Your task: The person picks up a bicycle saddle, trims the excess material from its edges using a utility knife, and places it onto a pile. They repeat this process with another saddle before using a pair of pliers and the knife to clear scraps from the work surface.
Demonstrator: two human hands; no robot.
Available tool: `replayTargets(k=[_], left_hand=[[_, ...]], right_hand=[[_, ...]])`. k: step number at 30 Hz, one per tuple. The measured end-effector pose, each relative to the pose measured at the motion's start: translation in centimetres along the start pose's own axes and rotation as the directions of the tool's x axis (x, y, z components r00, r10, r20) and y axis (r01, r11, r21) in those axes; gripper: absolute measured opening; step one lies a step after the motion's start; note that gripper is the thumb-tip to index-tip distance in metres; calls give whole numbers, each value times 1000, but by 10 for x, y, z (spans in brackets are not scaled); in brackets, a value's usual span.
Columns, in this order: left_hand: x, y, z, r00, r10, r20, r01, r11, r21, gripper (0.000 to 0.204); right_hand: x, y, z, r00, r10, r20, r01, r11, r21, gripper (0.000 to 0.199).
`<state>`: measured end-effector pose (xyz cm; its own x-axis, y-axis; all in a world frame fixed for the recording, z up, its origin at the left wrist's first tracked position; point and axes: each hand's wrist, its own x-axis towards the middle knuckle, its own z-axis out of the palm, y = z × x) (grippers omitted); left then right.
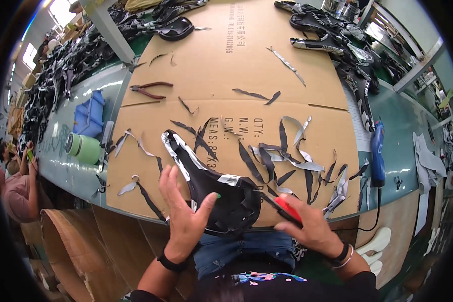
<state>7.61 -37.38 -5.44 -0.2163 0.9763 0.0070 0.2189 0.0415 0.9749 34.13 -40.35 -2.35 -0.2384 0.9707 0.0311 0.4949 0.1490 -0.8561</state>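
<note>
A black bicycle saddle (214,189) lies with its hollow underside up at the near edge of the cardboard, its narrow nose pointing away to the left. White and silvery patches show along its rim. My left hand (185,216) is beside the saddle's left flank, fingers stretched and spread; its thumb reaches over the saddle, with a small green spot at the tip. Whether it presses on the saddle I cannot tell. My right hand (309,226) grips a red-and-black cutter knife (288,207), its thin tip close to the saddle's right rim.
Black and grey trimmed strips (272,156) litter the cardboard sheet (196,65). Red-handled pliers (151,90) lie far left, by a blue bin (89,115) and green jar (83,148). A corded blue power tool (377,156) lies right. Saddles (332,45) pile up at both far sides.
</note>
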Motion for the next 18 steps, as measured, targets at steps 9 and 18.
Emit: replayTargets(k=[9,18], left_hand=[[53,26,19,648,318,692,-709,585,395,68],[62,20,20,637,294,713,-703,599,382,69]], right_hand=[[43,-11,-21,888,-293,354,452,691,-564,67],[21,-3,-10,918,-76,389,330,690,-645,68]])
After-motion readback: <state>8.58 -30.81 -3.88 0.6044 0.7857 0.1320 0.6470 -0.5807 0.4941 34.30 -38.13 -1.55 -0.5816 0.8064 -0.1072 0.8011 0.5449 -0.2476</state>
